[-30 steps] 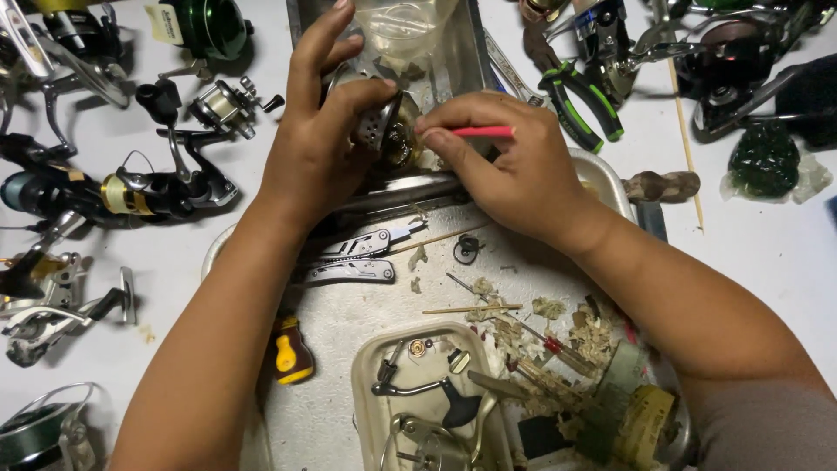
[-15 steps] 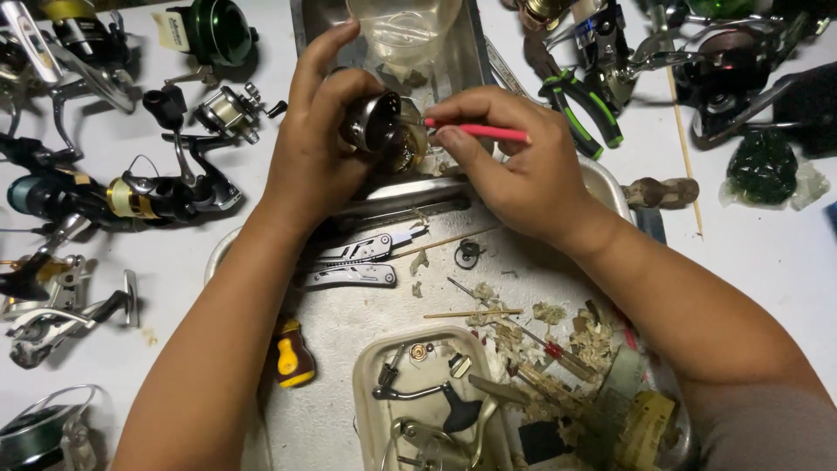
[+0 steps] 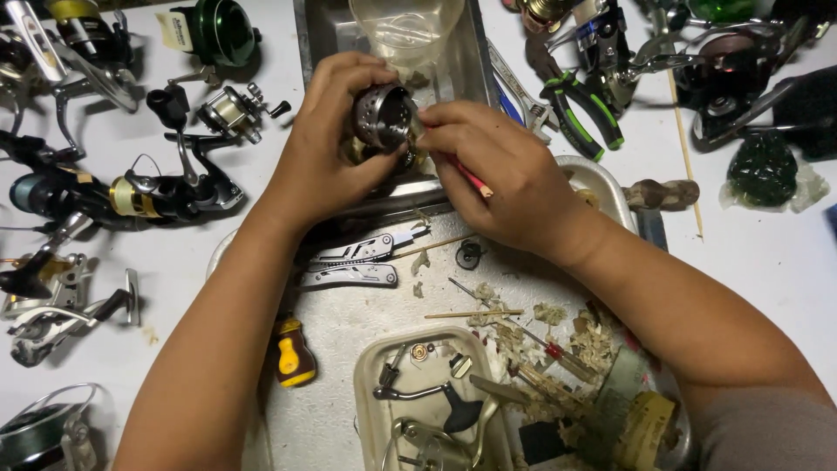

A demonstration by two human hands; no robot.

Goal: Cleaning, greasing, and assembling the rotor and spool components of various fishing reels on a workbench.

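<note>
Your left hand (image 3: pixel 327 153) is clamped round a perforated metal spool (image 3: pixel 384 116), fingers wrapped over top & thumb under, open end facing your right hand (image 3: pixel 501 179). That hand pinches a red-handled tool (image 3: pixel 466 174), tip end up against the spool's rim; can't tell if it actually touches. Both grips sit over the near edge of a steel tray (image 3: pixel 318 35), w/ a clear plastic cup (image 3: pixel 405 30) just beyond the spool. Below your left wrist lies a folding multi-tool (image 3: pixel 357 262) on the metal sheet (image 3: pixel 349 349). Green-handled pliers (image 3: pixel 580 109) are just beyond your right knuckles. Black fishing reel (image 3: pixel 166 187) lies left of your left hand.
</note>
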